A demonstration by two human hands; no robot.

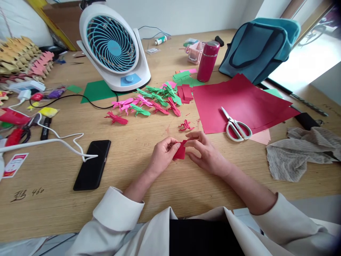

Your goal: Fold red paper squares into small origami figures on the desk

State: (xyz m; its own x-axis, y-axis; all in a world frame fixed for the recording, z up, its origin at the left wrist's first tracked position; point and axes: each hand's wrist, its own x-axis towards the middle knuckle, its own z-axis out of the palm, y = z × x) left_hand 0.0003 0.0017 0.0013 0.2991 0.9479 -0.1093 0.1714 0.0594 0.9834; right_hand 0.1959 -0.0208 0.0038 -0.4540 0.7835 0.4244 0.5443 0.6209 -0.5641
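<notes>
Between my hands, low over the table, is a small red piece of folded paper (180, 152). My left hand (165, 153) pinches its left side between thumb and fingers. My right hand (205, 152) is at its upper right edge, fingers curved and apart, the thumb clear of the paper; a fingertip seems to touch the edge. Just beyond lies a small red folded paper figure (186, 125). Farther back is a pile of folded paper figures (160, 96) in green, pink and red.
White-handled scissors (237, 127) rest on large red paper sheets (239, 103) at right. A grey cloth (290, 153), teal bag (255, 49) and red flask (208, 61) stand or lie beyond. At left are a fan (114, 49), a black phone (92, 165) and a white cable (53, 140).
</notes>
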